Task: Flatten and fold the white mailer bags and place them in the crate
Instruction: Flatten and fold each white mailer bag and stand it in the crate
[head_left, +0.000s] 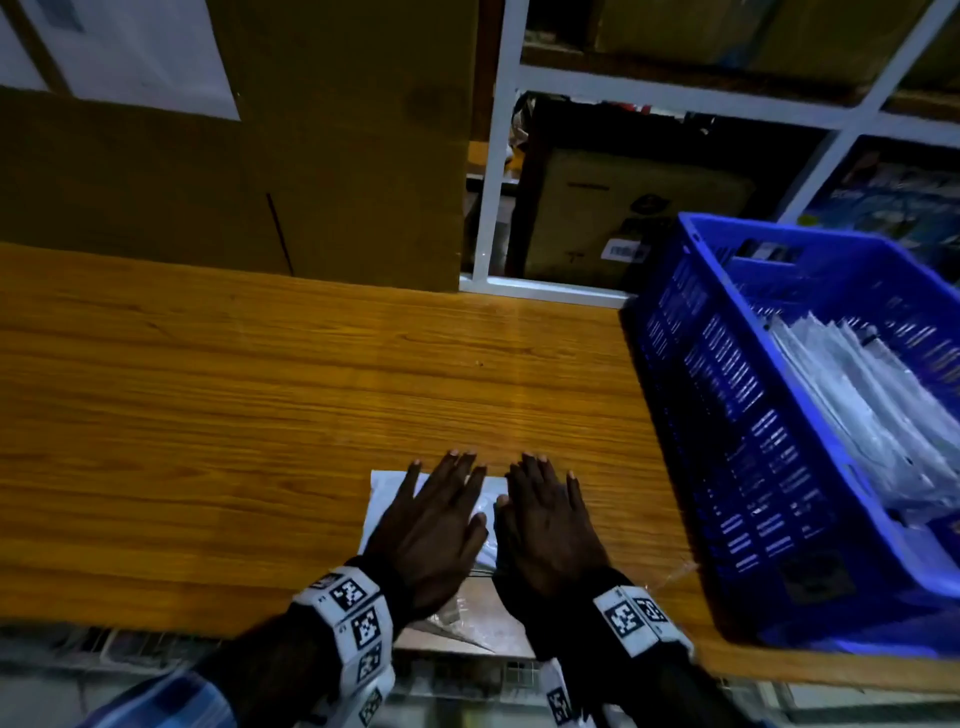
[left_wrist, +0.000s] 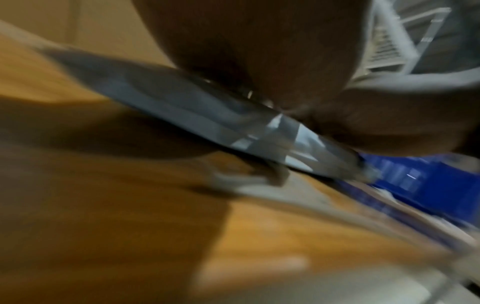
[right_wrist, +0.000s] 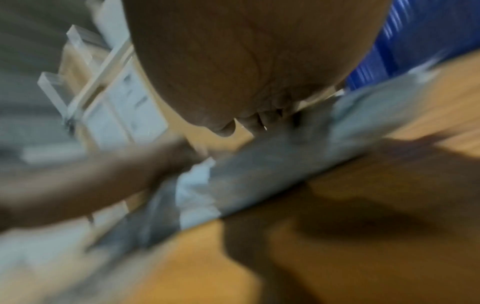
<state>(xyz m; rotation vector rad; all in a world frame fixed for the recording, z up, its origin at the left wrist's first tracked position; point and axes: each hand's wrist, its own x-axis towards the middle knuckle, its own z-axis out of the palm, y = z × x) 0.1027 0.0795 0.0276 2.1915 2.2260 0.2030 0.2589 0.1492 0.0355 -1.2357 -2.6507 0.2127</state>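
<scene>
A white mailer bag (head_left: 384, 493) lies flat on the wooden table (head_left: 234, 405) near its front edge. My left hand (head_left: 436, 512) and right hand (head_left: 545, 512) press down on it side by side, palms down, fingers straight and spread. The hands cover most of the bag. The left wrist view shows the bag (left_wrist: 166, 107) under the palm, and the right wrist view shows the bag (right_wrist: 272, 162) the same way; both are blurred. The blue crate (head_left: 737, 395) stands on the table to the right and holds several folded white mailer bags (head_left: 862, 410).
A large cardboard box (head_left: 234, 156) stands at the back left of the table. White shelving (head_left: 649, 98) with boxes rises behind. More plastic and a brown surface (head_left: 467, 618) show below the table's front edge between my wrists.
</scene>
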